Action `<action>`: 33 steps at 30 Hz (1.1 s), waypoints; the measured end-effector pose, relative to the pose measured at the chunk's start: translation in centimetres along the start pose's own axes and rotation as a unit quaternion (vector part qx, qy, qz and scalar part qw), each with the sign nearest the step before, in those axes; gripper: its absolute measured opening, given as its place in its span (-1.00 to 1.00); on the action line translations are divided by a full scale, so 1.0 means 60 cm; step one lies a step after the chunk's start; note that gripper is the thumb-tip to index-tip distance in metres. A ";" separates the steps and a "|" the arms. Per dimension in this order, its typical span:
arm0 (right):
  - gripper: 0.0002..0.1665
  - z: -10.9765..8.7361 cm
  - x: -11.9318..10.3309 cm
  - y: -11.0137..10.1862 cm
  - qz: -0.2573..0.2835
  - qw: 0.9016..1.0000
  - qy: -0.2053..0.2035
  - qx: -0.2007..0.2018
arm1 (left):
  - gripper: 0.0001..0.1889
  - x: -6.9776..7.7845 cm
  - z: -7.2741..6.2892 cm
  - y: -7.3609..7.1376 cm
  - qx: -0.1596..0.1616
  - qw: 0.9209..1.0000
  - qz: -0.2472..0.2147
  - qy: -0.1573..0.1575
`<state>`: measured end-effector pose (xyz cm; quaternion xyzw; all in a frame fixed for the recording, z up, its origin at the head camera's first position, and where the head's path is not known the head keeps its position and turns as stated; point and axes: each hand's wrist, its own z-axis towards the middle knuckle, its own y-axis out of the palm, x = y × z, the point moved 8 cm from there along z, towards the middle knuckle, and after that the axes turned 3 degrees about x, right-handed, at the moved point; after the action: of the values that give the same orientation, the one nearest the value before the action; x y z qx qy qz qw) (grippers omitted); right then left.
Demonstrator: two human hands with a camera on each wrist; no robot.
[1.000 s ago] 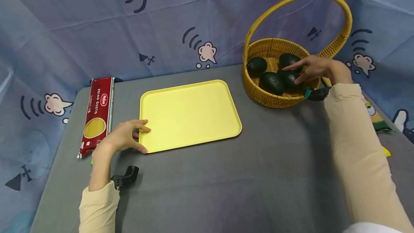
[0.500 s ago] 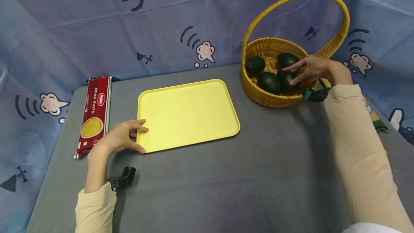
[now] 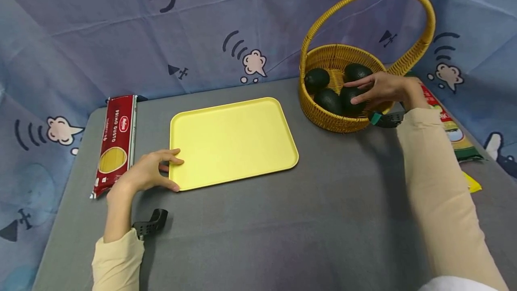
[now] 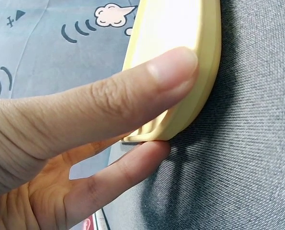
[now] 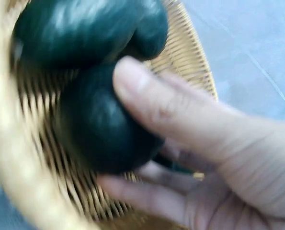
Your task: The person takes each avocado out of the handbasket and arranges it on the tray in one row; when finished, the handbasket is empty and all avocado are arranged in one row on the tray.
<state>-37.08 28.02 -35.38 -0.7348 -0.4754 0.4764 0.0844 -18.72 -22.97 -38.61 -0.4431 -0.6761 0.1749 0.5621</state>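
In the head view my left hand (image 3: 147, 172) holds the near left corner of a yellow tray (image 3: 234, 140). The left wrist view shows its thumb over the tray's rim (image 4: 190, 96) and a finger underneath. Over at the back right, my right hand (image 3: 381, 91) reaches into a yellow wicker basket (image 3: 339, 125) with a tall handle. Its thumb and fingers grip a dark green avocado (image 5: 101, 124) inside the basket. Several avocados lie there, among them one at the left (image 3: 317, 79) and one at the back (image 3: 357, 72). The right wrist view is blurred.
A red pasta packet (image 3: 115, 143) lies left of the tray, beside my left forearm. Behind my right arm are a red and green packet (image 3: 454, 131) and a yellow item (image 3: 471, 183). A patterned blue cloth (image 3: 202, 48) hangs behind the grey table (image 3: 262, 237).
My right hand has shifted slightly left inside the basket, and the gripped avocado has moved with it. The left hand keeps its place on the tray. The head view has shifted a little.
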 end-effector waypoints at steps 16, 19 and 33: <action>-0.05 -0.018 0.007 -0.012 0.104 0.991 0.036 0.071 | -0.28 0.007 0.000 0.001 0.000 1.000 0.002 0.013; -0.06 -0.021 0.008 -0.011 0.134 0.986 0.030 0.091 | -0.28 0.008 -0.001 0.000 0.001 1.000 0.002 0.015; -0.13 -0.050 -0.006 -0.003 0.196 0.968 -0.030 0.155 | -0.28 0.008 -0.002 0.000 0.003 1.000 0.007 0.013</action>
<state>-34.90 28.84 -33.44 -0.7766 -0.2450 0.5737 0.0881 -18.59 -22.62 -38.30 -0.4484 -0.6649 0.1746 0.5712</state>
